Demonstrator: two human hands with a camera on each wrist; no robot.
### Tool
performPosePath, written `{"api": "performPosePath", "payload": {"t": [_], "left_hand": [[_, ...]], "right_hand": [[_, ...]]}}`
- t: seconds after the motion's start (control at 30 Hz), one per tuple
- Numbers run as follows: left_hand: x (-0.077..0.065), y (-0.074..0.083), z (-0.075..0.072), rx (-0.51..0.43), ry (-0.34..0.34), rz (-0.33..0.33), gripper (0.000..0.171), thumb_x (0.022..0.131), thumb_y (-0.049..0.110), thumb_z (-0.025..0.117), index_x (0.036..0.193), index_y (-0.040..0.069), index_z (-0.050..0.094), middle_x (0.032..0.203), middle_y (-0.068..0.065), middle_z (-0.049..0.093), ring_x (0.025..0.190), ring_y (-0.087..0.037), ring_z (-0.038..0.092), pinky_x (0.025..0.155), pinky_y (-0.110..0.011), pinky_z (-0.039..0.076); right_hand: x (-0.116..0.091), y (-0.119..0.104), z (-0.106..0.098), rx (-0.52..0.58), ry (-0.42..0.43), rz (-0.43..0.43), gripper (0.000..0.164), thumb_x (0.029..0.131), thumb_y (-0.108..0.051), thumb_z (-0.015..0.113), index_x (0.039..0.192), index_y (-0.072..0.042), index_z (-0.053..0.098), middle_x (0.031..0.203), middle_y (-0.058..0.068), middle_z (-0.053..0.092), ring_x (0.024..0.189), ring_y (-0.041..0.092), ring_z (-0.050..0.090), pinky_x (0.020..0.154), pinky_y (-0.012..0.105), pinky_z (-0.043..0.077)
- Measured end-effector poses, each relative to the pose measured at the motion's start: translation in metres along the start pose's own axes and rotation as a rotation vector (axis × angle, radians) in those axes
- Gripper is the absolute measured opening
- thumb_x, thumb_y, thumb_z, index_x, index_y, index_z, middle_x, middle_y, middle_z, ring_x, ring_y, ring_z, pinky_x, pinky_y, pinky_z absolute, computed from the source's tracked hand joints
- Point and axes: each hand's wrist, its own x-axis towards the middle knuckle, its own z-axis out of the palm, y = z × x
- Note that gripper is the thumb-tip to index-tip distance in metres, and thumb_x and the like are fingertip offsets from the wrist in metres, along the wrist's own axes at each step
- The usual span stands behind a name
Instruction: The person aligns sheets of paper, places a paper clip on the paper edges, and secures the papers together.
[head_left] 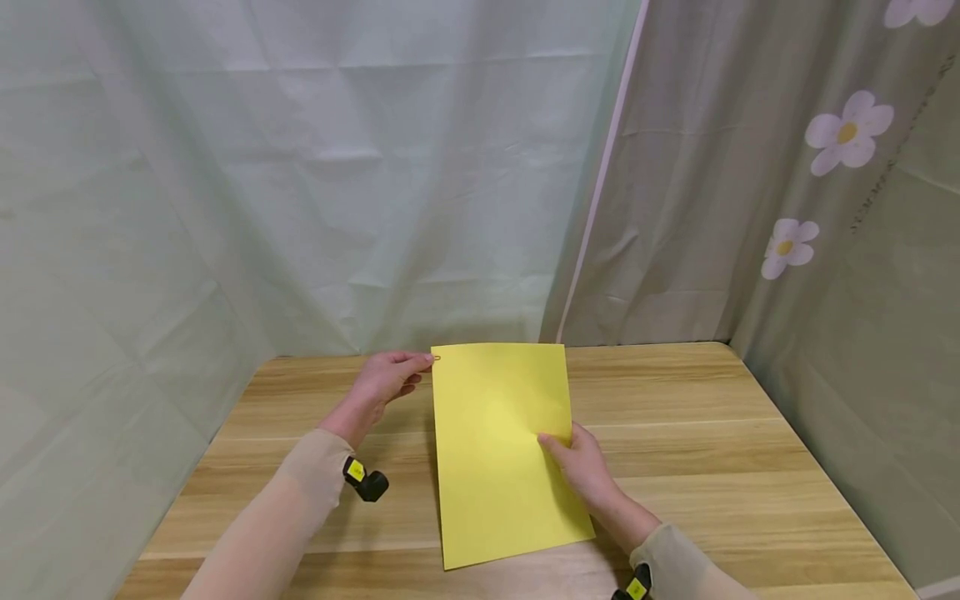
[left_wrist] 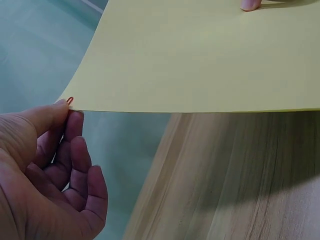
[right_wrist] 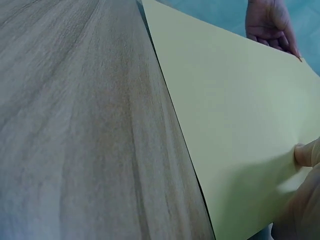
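A yellow sheet of paper point(head_left: 498, 467), perhaps more than one layer, is held up at a tilt over the wooden table. At its upper left corner sits a small reddish paper clip point(left_wrist: 70, 100). My left hand point(head_left: 386, 379) pinches the clip and that corner between thumb and forefinger; its other fingers curl loosely below. On the opposite long edge, my right hand point(head_left: 588, 467) grips the paper, thumb point(right_wrist: 303, 155) on the front face and the other fingers hidden behind. In the right wrist view the lower edge of the sheet lies close to the tabletop.
The wood-grain table point(head_left: 720, 467) extends on both sides of the paper. Pale curtains point(head_left: 390, 183) hang behind and to the left, and a curtain with white flowers point(head_left: 847, 133) hangs at the right. Each sleeve carries a small black wrist camera point(head_left: 366, 481).
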Motion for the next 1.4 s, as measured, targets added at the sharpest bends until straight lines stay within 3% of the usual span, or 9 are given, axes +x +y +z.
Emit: {"api": "performPosePath", "payload": {"t": [0.23, 0.47, 0.8, 1.1, 1.23, 1.4], "left_hand": [[0.0006, 0.0, 0.0001, -0.01, -0.003, -0.033, 0.041, 0.095, 0.036, 0.075, 0.122, 0.005, 0.074, 0.125, -0.016, 0.067, 0.093, -0.019, 0.06, 0.084, -0.03, 0.053], [0.001, 0.0003, 0.0014, -0.027, 0.012, -0.08, 0.042, 0.093, 0.034, 0.078, 0.121, 0.004, 0.072, 0.107, -0.005, 0.068, 0.089, -0.018, 0.061, 0.081, -0.03, 0.055], [0.0007, -0.0022, 0.0009, -0.009, -0.008, -0.084, 0.038, 0.094, 0.032, 0.076, 0.117, 0.003, 0.071, 0.098, -0.005, 0.067, 0.087, -0.019, 0.061, 0.078, -0.028, 0.055], [-0.0001, -0.0053, -0.0032, 0.053, -0.05, -0.055, 0.028, 0.095, 0.03, 0.075, 0.105, 0.005, 0.071, 0.102, -0.01, 0.066, 0.088, -0.021, 0.061, 0.081, -0.03, 0.054], [0.0007, -0.0064, -0.0026, 0.035, -0.058, -0.036, 0.032, 0.095, 0.031, 0.075, 0.112, 0.004, 0.07, 0.102, -0.008, 0.066, 0.089, -0.019, 0.061, 0.084, -0.03, 0.055], [0.0012, -0.0072, -0.0003, -0.033, -0.07, -0.018, 0.052, 0.098, 0.04, 0.069, 0.132, 0.001, 0.064, 0.111, -0.007, 0.064, 0.098, -0.021, 0.064, 0.089, -0.031, 0.055]], "right_hand": [[-0.0003, 0.0002, 0.001, -0.014, 0.008, -0.024, 0.033, 0.1, -0.013, 0.068, 0.124, 0.007, 0.061, 0.091, 0.013, 0.07, 0.076, 0.025, 0.068, 0.065, 0.037, 0.059], [-0.0015, -0.0024, 0.0031, -0.014, 0.005, -0.02, 0.032, 0.1, -0.014, 0.068, 0.125, 0.005, 0.062, 0.092, 0.013, 0.069, 0.076, 0.025, 0.068, 0.065, 0.037, 0.059], [-0.0023, -0.0007, 0.0041, -0.02, -0.012, -0.033, 0.031, 0.101, -0.011, 0.066, 0.125, 0.007, 0.06, 0.093, 0.014, 0.069, 0.077, 0.025, 0.068, 0.066, 0.036, 0.058], [-0.0046, 0.0013, 0.0044, -0.057, -0.005, -0.023, 0.034, 0.101, -0.015, 0.066, 0.127, 0.007, 0.06, 0.095, 0.013, 0.068, 0.077, 0.024, 0.067, 0.067, 0.036, 0.058], [-0.0044, 0.0018, 0.0042, -0.051, -0.011, -0.009, 0.036, 0.101, -0.016, 0.066, 0.128, 0.007, 0.059, 0.094, 0.014, 0.069, 0.077, 0.024, 0.068, 0.067, 0.037, 0.058], [-0.003, 0.0005, 0.0042, -0.028, -0.011, 0.021, 0.037, 0.101, -0.017, 0.067, 0.127, 0.007, 0.059, 0.093, 0.014, 0.07, 0.076, 0.024, 0.069, 0.067, 0.038, 0.059]]}}
